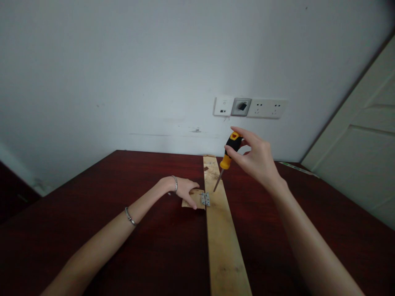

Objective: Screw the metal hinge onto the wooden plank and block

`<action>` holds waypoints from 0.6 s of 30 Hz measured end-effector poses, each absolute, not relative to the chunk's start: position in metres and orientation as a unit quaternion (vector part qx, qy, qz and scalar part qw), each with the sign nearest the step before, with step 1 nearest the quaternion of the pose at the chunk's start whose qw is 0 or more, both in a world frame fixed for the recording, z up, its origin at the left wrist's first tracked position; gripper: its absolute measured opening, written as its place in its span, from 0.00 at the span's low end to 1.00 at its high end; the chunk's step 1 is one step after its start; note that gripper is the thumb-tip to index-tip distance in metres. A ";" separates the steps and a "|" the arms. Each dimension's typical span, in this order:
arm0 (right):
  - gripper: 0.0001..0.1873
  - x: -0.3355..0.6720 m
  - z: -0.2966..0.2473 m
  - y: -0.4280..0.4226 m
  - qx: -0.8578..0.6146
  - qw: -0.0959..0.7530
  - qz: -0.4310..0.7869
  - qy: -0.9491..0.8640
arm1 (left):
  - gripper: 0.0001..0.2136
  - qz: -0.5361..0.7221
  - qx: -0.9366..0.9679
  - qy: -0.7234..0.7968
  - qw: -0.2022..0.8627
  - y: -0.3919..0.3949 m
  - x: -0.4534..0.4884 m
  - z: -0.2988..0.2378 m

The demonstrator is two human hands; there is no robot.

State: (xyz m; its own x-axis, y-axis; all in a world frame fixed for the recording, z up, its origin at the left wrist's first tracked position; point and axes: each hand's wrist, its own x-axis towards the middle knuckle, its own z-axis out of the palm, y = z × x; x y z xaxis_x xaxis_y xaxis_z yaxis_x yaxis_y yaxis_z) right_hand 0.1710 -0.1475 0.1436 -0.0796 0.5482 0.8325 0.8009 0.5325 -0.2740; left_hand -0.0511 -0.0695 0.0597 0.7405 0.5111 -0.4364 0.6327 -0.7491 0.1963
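A yellow and black screwdriver (233, 143) is pinched between the thumb and fingers of my right hand (258, 159). Its shaft slants down and left, the tip over the long wooden board (224, 238) just beside a metal hinge (205, 199). One leaf of the hinge lies on the long board, the other on a small wooden piece (199, 203) to the left. My left hand (184, 190) lies over that small piece, thumb toward the near edge and fingers toward the far edge, holding it against the long board. Small screws or holes in the hinge are too small to tell apart.
The dark red table (148, 255) carries the boards and meets a white wall (154, 74). Wall sockets (267, 108) with a black plug (242, 106) sit behind the screwdriver. A pale strip (298, 168) lies by the far right edge, near a white door (367, 135).
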 end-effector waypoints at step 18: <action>0.26 0.176 0.146 -0.145 -0.469 0.488 -0.161 -0.718 | 0.03 0.150 0.959 0.207 0.121 -0.064 -0.027 0.018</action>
